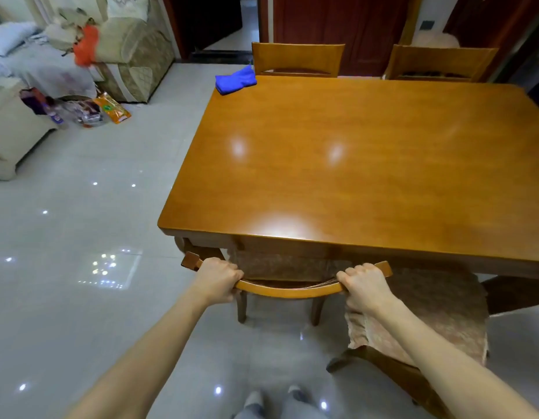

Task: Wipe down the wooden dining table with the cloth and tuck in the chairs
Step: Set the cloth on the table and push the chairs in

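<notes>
Hands hold the top rail of a wooden chair (pixel 288 290). The left hand (pixel 217 278) is wrapped tight around the left end of the curved rail, and the right hand (pixel 363 287) is wrapped tight around the right end. Both hands are closed on the wood with the fingers curled over the top.

The chair sits right in front of the hands, and most of its seat is already under the wooden worktop (pixel 353 164). The rail runs side to side between the two hands, so the long way of the rail goes across and the push has to go straight ahead, away from the body. The edge of the worktop is just past the hands, a little higher and further out. Both hands look about the same way from that edge, so neither one is nearer.

To the right of the right hand, a second chair (pixel 428 322) with a brown cushion stands out from the worktop and is turned at a slant. It looks like it needs tucking in next. Far ahead of the hands, two more chairs (pixel 297 58) are close against the far side.

The blue cloth (pixel 235 80) lies bunched up on the far left corner of the worktop, well away from both hands. The worktop looks shiny, so I think the wiping is done.
</notes>
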